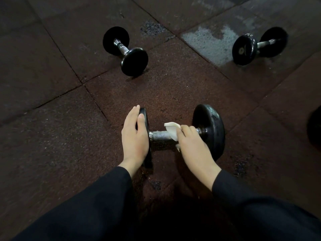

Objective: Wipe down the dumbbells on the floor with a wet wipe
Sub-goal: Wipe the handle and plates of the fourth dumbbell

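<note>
Dim reddish-brown rubber floor tiles (173,87), one far patch (208,42) perhaps worn grey.

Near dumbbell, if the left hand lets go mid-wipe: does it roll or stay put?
The near dumbbell probably rolls: its round plates stand on edge. The left hand on the left plate seems to steady it. The rubber floor looks grippy, so likely only slightly.

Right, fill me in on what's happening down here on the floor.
A person in black sleeves is wiping the nearest black dumbbell with a chrome handle. The right hand grips a white wet wipe around the handle, near the right-side plate. The left hand rests flat against the left-side plate, steadying it. Two more black dumbbells lie untouched farther off on the dark rubber floor tiles.
</note>
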